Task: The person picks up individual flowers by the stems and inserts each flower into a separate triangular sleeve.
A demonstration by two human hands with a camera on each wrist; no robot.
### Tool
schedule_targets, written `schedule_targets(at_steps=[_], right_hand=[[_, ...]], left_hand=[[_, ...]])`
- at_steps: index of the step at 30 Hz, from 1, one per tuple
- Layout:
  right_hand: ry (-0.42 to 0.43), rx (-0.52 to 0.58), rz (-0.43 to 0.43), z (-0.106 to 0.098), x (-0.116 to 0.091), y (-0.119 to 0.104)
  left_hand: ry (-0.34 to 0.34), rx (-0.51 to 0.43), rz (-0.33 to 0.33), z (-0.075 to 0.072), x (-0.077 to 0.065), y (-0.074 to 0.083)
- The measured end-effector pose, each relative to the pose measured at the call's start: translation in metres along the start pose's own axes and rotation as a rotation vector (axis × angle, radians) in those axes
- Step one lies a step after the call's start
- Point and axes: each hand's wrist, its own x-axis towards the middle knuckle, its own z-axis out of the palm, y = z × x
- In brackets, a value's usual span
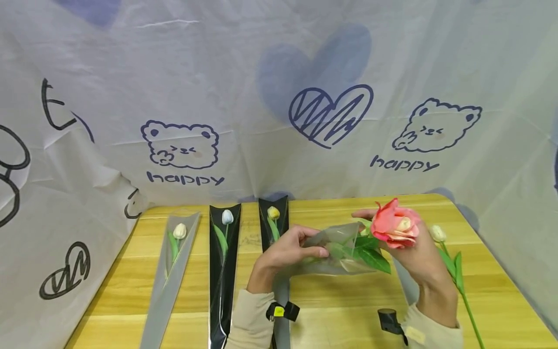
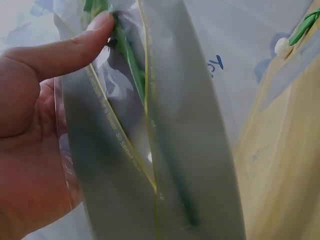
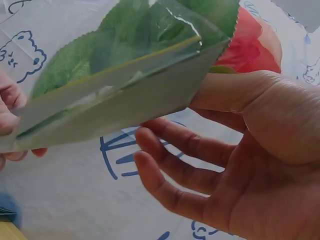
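A pink artificial flower [image 1: 394, 225] with green leaves [image 1: 370, 254] sits partly in a translucent grey sleeve [image 1: 344, 264], held above the table. My left hand [image 1: 287, 252] pinches the sleeve, its thumb lying on the clear front over the green stem [image 2: 131, 65] in the left wrist view. Beside the bloom is my right hand [image 1: 414, 261], partly hidden behind it. In the right wrist view its thumb reaches to the sleeve's upper edge, under the red petals [image 3: 255, 47]. Its other visible fingers [image 3: 182, 172] are loosely bent, apart from the sleeve.
On the wooden table [image 1: 348, 305] lie a white tulip in a grey sleeve [image 1: 159, 305], a pale blue tulip in a black sleeve [image 1: 220, 291] and a yellow tulip [image 1: 273, 213] in another black sleeve. A loose white tulip [image 1: 438, 233] lies at right. Printed cloth [image 1: 257, 150] hangs behind.
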Motion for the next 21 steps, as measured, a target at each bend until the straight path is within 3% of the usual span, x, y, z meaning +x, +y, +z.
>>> schedule_targets(at_steps=[2,7,11,16,21], right_hand=[[0.009,-0.002,0.010,-0.002,-0.002,0.003],[0.235,0.012,0.118,-0.003,-0.010,0.009],[0.384,0.101,0.200,-0.002,-0.010,0.011],[0.453,0.196,0.161,-0.002,-0.009,0.008],[0.518,0.386,0.070,-0.005,-0.010,0.001]], left_hand=[[-0.002,0.015,0.004,0.002,0.001,0.002],[-0.035,0.033,-0.020,0.003,0.002,0.002],[-0.056,0.088,-0.073,0.001,0.002,-0.002],[-0.056,0.158,-0.090,0.001,0.003,-0.004],[-0.051,0.229,-0.100,0.001,0.001,0.000]])
